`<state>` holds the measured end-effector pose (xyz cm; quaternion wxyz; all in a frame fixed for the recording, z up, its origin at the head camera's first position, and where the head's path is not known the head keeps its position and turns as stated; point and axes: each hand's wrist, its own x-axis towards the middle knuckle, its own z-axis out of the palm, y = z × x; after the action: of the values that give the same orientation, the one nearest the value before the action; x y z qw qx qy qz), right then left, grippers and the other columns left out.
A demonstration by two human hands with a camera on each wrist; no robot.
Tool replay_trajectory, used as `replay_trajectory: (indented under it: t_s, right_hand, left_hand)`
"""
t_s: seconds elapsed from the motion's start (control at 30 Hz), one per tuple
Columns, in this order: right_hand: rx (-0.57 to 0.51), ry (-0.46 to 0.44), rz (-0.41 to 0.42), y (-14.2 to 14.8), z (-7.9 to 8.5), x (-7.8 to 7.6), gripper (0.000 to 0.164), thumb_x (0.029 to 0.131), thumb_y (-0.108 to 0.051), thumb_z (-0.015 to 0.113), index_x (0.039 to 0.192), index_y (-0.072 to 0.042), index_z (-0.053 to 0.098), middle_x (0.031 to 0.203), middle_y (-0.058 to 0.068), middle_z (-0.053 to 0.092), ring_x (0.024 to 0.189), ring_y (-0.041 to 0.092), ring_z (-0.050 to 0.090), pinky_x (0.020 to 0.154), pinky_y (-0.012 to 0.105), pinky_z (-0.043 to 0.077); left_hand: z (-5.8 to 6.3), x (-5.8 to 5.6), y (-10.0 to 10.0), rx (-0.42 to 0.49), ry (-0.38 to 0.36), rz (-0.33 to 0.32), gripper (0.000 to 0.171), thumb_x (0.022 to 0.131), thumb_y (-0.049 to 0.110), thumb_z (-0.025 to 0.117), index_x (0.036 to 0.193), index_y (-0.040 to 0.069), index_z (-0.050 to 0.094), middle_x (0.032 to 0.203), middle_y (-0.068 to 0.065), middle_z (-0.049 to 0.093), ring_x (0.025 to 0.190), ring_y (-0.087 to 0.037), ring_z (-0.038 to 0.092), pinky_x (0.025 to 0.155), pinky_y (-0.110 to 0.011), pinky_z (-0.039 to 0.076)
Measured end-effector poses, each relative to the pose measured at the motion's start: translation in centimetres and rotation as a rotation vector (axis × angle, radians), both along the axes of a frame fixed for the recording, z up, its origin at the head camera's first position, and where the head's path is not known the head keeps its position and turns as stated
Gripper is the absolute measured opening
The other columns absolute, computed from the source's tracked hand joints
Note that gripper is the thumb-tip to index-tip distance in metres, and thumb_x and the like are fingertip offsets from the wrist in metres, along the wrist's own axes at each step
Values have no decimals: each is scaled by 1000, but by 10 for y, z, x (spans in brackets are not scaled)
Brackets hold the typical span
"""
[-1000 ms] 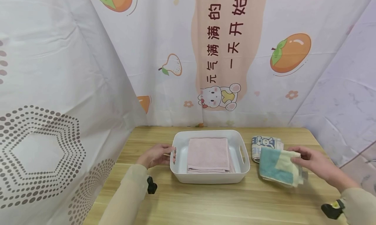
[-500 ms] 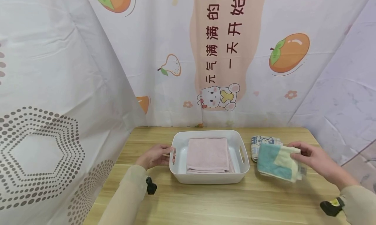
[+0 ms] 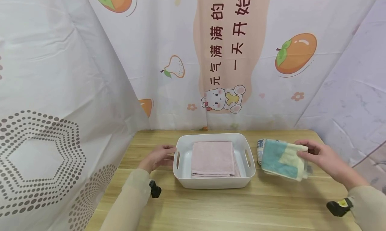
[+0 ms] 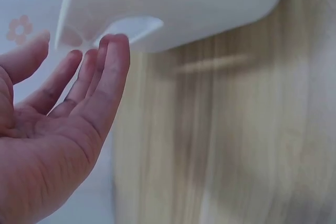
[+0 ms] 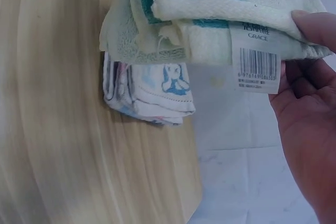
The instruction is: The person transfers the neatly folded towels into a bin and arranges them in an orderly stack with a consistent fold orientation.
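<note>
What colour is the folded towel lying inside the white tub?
The towel in the tub is plain pale pink, with no pattern. The head view shows it best.

The left hand (image 3: pixel 157 156) lies open, fingers straight and loose — the right hand (image 3: pixel 321 156) is lifted, fingers and thumb pinched together.

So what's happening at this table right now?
A person is handling folded towels at a wooden table. Their right hand holds a folded teal and cream towel lifted above a bunny-print towel lying on the table. A pink towel lies folded in a white basket. The left hand is open beside the basket's left end.
</note>
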<state>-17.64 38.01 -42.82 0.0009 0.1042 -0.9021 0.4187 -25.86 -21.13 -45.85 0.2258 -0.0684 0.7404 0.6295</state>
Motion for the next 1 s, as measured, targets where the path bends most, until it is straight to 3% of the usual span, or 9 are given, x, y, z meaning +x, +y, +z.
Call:
replay_trajectory:
  t_s: [0.37, 0.53, 0.77, 1.0]
  right_hand:
    - [7, 12, -5, -6, 15, -3, 35, 104, -24, 63, 136, -12, 56, 104, -2, 65, 86, 11, 58, 68, 25, 50]
    - [6, 17, -15, -10, 22, -4, 36, 104, -25, 63, 137, -14, 56, 109, -4, 64, 88, 10, 58, 68, 26, 51]
    - [-4, 40, -13, -17, 31, -7, 35, 103, -25, 64, 136, -16, 56, 91, 6, 57, 78, 20, 52, 62, 29, 45]
    - [18, 50, -22, -24, 37, -12, 37, 102, -28, 65, 137, -17, 58, 91, 8, 59, 78, 21, 54, 62, 29, 45]
  left_hand:
    - [17, -6, 9, -16, 114, 105, 45, 101, 23, 66, 140, 3, 54, 138, -19, 56, 111, -32, 66, 98, -47, 56]
    - [27, -9, 16, 3, 186, 154, 40, 100, 18, 67, 135, 2, 57, 130, -19, 59, 106, -31, 67, 89, -39, 60]
    - [41, -5, 31, 64, 248, 81, 40, 100, 17, 68, 136, 3, 57, 131, -20, 59, 105, -32, 67, 85, -38, 61]
    - [44, -4, 47, 133, 251, 11, 38, 99, 16, 69, 134, 5, 60, 131, -22, 59, 101, -27, 68, 88, -41, 61]
